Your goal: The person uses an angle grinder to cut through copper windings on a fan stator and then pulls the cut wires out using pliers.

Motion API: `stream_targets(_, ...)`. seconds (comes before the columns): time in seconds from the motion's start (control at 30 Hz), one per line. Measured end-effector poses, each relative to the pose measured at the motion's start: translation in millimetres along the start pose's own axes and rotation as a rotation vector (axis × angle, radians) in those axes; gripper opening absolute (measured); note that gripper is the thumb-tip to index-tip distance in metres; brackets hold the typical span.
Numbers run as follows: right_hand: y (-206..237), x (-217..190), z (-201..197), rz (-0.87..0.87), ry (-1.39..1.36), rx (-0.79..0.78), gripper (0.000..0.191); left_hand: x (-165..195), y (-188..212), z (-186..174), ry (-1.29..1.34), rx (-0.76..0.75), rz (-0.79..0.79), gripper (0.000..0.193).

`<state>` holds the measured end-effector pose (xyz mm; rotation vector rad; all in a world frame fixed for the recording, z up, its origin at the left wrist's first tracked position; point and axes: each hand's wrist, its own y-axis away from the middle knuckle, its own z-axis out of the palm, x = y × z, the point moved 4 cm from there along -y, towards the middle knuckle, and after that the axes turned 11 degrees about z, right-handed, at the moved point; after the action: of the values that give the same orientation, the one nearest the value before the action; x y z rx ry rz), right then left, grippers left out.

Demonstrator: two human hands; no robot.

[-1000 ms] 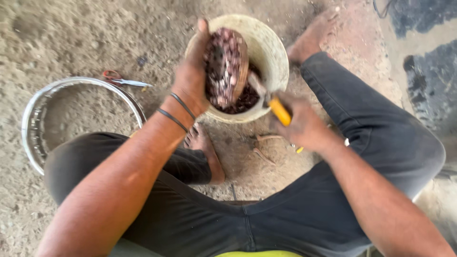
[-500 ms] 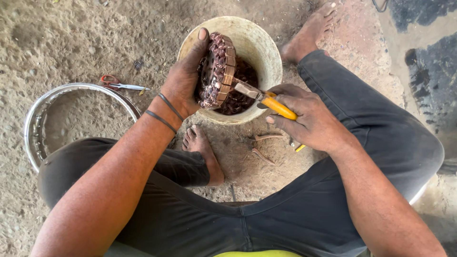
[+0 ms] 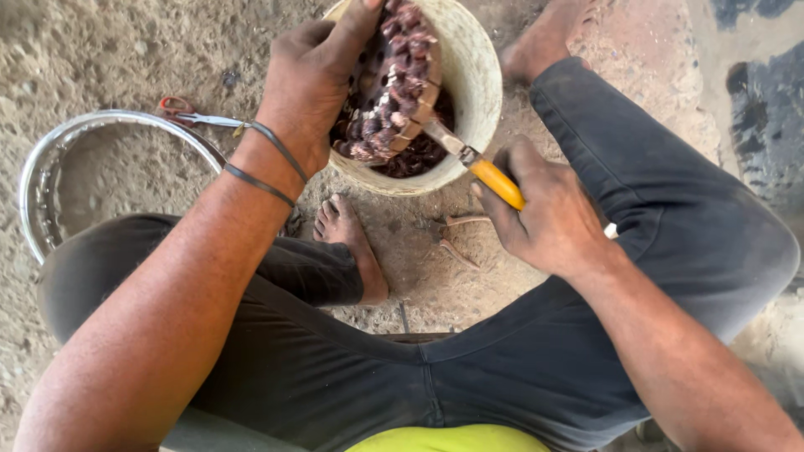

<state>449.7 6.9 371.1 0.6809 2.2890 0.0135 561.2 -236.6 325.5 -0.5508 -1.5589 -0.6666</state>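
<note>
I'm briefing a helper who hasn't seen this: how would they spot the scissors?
Find the metal rim lying on the ground beside the left arm. The scissors rest across its far edge, near the left hand: reddish handles, slim silver blades.

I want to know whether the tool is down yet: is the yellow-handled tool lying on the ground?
No, the right hand holds the yellow-handled tool against the round wound part.

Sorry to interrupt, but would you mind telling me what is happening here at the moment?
A person sits on dirt ground, holding a round wound part with reddish-brown windings over a pale bucket. The left hand grips the part on edge, while the right hand holds a yellow-handled tool whose metal tip is set against the part's rim. Dark scraps lie in the bucket. A metal wheel rim and red-handled scissors lie to the left.
</note>
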Motion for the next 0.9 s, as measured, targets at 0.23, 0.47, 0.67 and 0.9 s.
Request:
stream_targets(0.23, 4, 20, 31, 0.415, -0.305, -0.319, 0.030, 22, -8, -1, 0.050, 0.044, 0.428, 0.042)
stream_targets(0.47, 15, 25, 63, 0.269, -1.062, -0.606, 0.034, 20, -3, -4, 0.012, 0.063, 0.531, 0.044)
stream_targets(0.67, 22, -4, 77, 0.399, -1.501, -0.947, 0.039, 0, -8, 5, 0.204, 0.137, 0.466, 0.049)
stream_targets(0.9, 22, -17, 79, 0.435, -1.654, -1.097, 0.043, -22, -24, -7, 0.161, 0.293, 0.349, 0.062)
